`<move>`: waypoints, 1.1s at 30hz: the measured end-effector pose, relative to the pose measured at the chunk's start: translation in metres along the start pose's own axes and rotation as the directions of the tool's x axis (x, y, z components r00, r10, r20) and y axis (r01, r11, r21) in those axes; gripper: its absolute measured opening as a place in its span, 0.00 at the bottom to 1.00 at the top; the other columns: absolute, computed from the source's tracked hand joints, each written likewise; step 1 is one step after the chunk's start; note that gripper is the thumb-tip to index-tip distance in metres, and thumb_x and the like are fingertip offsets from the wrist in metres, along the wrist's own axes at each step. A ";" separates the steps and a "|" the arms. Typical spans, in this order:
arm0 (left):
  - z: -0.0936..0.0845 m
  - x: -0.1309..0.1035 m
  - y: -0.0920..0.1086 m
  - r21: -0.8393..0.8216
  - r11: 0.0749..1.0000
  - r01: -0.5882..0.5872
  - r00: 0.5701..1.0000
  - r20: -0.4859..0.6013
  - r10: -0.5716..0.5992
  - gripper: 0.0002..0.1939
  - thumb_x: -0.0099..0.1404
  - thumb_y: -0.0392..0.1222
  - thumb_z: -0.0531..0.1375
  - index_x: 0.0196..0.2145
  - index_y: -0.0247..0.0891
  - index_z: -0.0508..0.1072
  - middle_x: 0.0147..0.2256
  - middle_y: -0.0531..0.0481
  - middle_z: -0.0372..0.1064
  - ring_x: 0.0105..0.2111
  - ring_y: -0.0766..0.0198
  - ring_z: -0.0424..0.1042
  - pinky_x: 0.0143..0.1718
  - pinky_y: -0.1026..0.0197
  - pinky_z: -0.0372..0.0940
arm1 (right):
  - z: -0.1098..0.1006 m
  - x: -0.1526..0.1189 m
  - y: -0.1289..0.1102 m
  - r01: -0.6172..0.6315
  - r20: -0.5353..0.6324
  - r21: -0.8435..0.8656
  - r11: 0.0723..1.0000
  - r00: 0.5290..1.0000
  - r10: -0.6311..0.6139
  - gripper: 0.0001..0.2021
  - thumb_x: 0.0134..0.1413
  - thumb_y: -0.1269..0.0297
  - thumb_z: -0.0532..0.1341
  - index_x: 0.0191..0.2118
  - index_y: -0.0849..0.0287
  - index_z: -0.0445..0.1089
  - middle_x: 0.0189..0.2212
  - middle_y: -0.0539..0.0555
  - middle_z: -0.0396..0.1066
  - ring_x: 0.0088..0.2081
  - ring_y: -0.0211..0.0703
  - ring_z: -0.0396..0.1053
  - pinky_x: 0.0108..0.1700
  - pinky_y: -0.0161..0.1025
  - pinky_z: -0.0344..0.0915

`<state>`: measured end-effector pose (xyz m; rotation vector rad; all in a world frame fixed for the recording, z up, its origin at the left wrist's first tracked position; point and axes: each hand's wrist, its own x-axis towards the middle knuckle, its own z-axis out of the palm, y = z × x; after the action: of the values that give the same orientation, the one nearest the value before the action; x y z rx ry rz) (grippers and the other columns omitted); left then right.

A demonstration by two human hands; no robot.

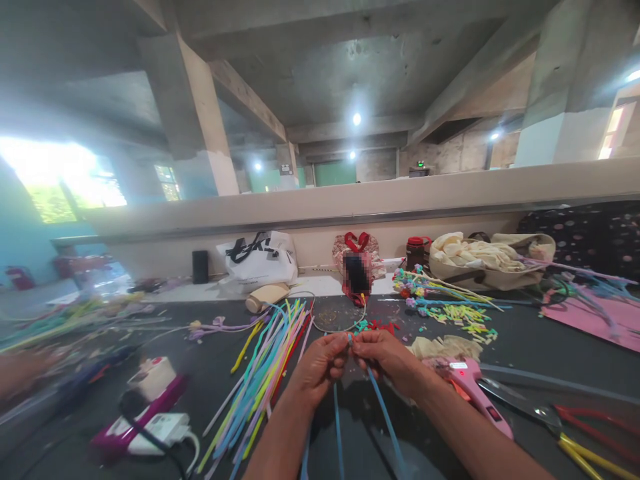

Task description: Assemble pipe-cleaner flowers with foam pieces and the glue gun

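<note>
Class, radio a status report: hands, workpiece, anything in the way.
Left hand and right hand pinching, fingertips nearly together. Light-blue chenille stem held, trailing toward the wearer. Pink glue gun close by right forearm, possible obstruction.

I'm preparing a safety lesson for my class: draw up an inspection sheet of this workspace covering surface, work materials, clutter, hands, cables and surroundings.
Surface: dark tabletop, littered with small bits.
Work materials: blue strips at the hands; a multicoloured bundle beside the left forearm.
Clutter: yellow-green cut pieces; pink glue gun and metal tool on the right.
Hands: left hand and right hand close together, fingertips pinching blue strips; fine detail too small to tell.
Cables: black cable and white cable by the purple power strip.
Surroundings: pale partition behind; another person's blurred hand at far left.
</note>
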<state>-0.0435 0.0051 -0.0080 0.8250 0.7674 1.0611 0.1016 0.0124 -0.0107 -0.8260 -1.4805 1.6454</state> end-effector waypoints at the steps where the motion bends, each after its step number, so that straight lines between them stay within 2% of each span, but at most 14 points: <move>1: 0.000 0.000 0.000 -0.004 1.000 -0.004 1.000 0.004 0.004 0.09 0.45 0.37 0.64 0.24 0.31 0.68 0.16 0.59 0.55 0.13 0.81 0.51 0.10 0.77 0.43 | 0.000 0.000 0.000 -0.008 0.008 0.006 1.000 1.000 0.007 0.11 0.41 0.58 0.59 0.23 0.62 0.63 0.12 0.43 0.60 0.11 0.26 0.51 0.12 0.27 0.44; 6: 0.001 -0.001 0.000 -0.019 1.000 -0.015 1.000 0.001 0.015 0.09 0.44 0.36 0.64 0.24 0.31 0.68 0.16 0.58 0.57 0.12 0.81 0.49 0.10 0.77 0.43 | 0.003 -0.002 -0.004 0.017 -0.001 0.005 1.000 1.000 -0.017 0.10 0.41 0.59 0.59 0.22 0.62 0.64 0.12 0.43 0.60 0.11 0.25 0.51 0.13 0.27 0.44; 12: 0.003 0.000 0.000 -0.008 1.000 -0.022 1.000 0.022 0.022 0.09 0.44 0.36 0.64 0.22 0.31 0.67 0.16 0.58 0.57 0.12 0.82 0.48 0.10 0.77 0.43 | 0.002 0.001 -0.001 -0.023 0.007 0.052 0.998 1.000 0.022 0.09 0.41 0.60 0.59 0.22 0.62 0.63 0.13 0.43 0.60 0.12 0.26 0.51 0.14 0.27 0.44; 21: 0.000 0.004 -0.006 0.132 0.990 -0.056 0.998 0.007 0.056 0.11 0.46 0.42 0.63 0.21 0.32 0.67 0.13 0.60 0.54 0.12 0.80 0.47 0.10 0.75 0.43 | 0.004 -0.002 -0.001 -0.013 0.006 0.014 1.000 1.000 0.013 0.11 0.40 0.60 0.59 0.19 0.62 0.61 0.12 0.43 0.58 0.12 0.26 0.49 0.14 0.28 0.43; 24: 0.002 0.002 -0.005 0.135 0.987 -0.087 0.996 -0.018 0.091 0.10 0.47 0.42 0.63 0.23 0.32 0.68 0.15 0.59 0.56 0.12 0.79 0.50 0.11 0.74 0.45 | 0.004 0.000 -0.001 0.009 -0.020 -0.005 1.000 1.000 -0.009 0.12 0.41 0.59 0.58 0.19 0.62 0.61 0.13 0.43 0.58 0.12 0.26 0.50 0.15 0.27 0.45; 27: 0.007 -0.001 -0.001 0.071 0.991 -0.117 0.989 -0.083 0.123 0.13 0.49 0.46 0.60 0.30 0.34 0.69 0.20 0.56 0.62 0.15 0.77 0.58 0.12 0.73 0.51 | 0.002 0.004 0.002 0.034 -0.120 -0.046 0.998 0.992 -0.039 0.12 0.41 0.56 0.58 0.22 0.61 0.62 0.14 0.43 0.60 0.12 0.26 0.51 0.14 0.28 0.46; 29: 0.009 -0.002 0.001 0.054 0.991 -0.122 0.983 -0.131 0.128 0.14 0.50 0.47 0.59 0.32 0.35 0.69 0.23 0.55 0.63 0.16 0.76 0.60 0.13 0.73 0.52 | 0.001 0.007 0.004 0.043 -0.168 -0.095 0.995 0.984 -0.059 0.13 0.41 0.54 0.58 0.22 0.60 0.61 0.13 0.43 0.60 0.11 0.27 0.51 0.13 0.28 0.45; 33: 0.007 0.000 -0.003 0.134 0.980 -0.145 0.973 -0.162 0.166 0.13 0.45 0.42 0.64 0.29 0.34 0.68 0.19 0.58 0.61 0.15 0.76 0.59 0.13 0.74 0.50 | 0.004 0.009 0.007 0.052 -0.169 -0.174 0.983 0.982 -0.081 0.15 0.42 0.53 0.56 0.20 0.60 0.59 0.12 0.43 0.58 0.11 0.27 0.49 0.13 0.28 0.43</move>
<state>-0.0365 0.0032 -0.0072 0.9165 0.9319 1.2473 0.0926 0.0181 -0.0166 -0.9775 -1.5205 1.3743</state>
